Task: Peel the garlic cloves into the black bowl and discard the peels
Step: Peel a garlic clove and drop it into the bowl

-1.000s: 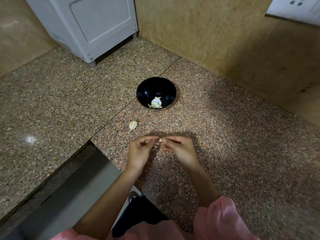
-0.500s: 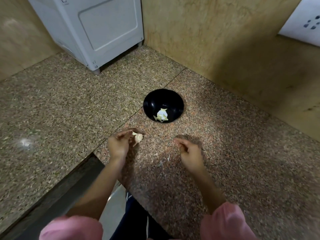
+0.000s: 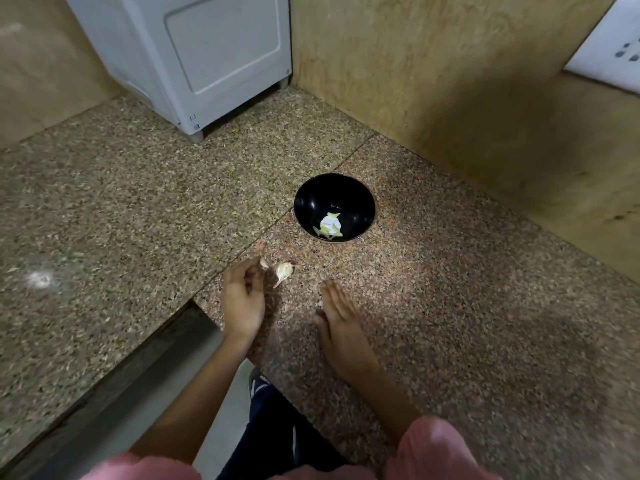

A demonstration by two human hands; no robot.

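Garlic clove (image 3: 284, 271) is lying on counter (image 3: 450, 306) just beside curled left hand (image 3: 242, 299), grip unclear; right hand (image 3: 341, 317) is lying flat.

black bowl (image 3: 304, 202), speckled brown granite counter (image 3: 450, 306), pink sleeves (image 3: 436, 448).

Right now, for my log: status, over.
Left grip curled, pale bit at fingertips, hold unclear. Right grip flat, fingers straight. Garlic chunk beside left grip, peeled cloves in bowl. Way clear.

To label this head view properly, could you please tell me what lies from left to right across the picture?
left hand, pinching a small pale piece → garlic clove → right hand → white wall plate
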